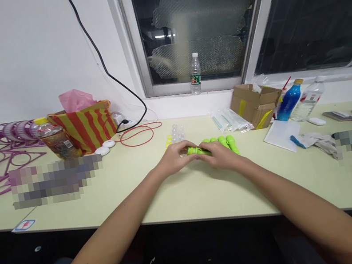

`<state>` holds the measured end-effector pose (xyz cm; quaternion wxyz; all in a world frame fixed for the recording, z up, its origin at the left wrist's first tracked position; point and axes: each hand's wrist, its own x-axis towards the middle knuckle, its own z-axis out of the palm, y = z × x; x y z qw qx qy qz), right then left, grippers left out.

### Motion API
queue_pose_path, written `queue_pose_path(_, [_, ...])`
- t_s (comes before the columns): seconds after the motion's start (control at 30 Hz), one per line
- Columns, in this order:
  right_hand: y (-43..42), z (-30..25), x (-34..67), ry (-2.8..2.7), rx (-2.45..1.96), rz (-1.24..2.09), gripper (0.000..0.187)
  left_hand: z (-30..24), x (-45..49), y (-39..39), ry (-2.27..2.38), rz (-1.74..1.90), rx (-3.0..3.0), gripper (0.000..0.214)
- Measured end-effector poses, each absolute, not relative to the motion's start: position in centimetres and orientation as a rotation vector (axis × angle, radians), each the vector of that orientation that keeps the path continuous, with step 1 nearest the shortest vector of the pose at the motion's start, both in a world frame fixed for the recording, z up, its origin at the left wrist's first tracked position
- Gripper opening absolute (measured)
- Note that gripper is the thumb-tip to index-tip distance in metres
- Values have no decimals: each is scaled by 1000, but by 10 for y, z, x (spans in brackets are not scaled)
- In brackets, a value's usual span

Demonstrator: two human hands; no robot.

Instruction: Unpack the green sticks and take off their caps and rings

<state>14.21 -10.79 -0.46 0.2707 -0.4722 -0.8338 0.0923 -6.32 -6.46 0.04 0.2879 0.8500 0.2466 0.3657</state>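
Both my hands meet at the middle of the pale green table (pixel 186 193). My left hand (pixel 175 157) and my right hand (pixel 220 155) are closed on the two ends of one bright green plastic piece (pixel 195 150) held just above the tabletop. Right behind my right hand lie several more green plastic pieces (pixel 228 141) in a row. Small clear and yellow parts (pixel 174 134) sit a little beyond my left hand.
A red-and-yellow striped bag (pixel 87 124) with pink tissue, a drink bottle (pixel 57 140) and purple wire racks (pixel 4 152) stand at the left. A red cable loop (pixel 136 135) lies behind. A cardboard box (pixel 254 103), blue bottle (pixel 288 99) and clear bottle (pixel 309 100) are at the right; a water bottle (pixel 195 74) stands on the sill.
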Motion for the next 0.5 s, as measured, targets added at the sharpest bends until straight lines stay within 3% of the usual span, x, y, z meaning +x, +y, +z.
queue_pose_path(0.5, [-102, -4, 148, -2183, -1273, 342, 26, -1, -61, -59, 740, 1041, 2136, 27])
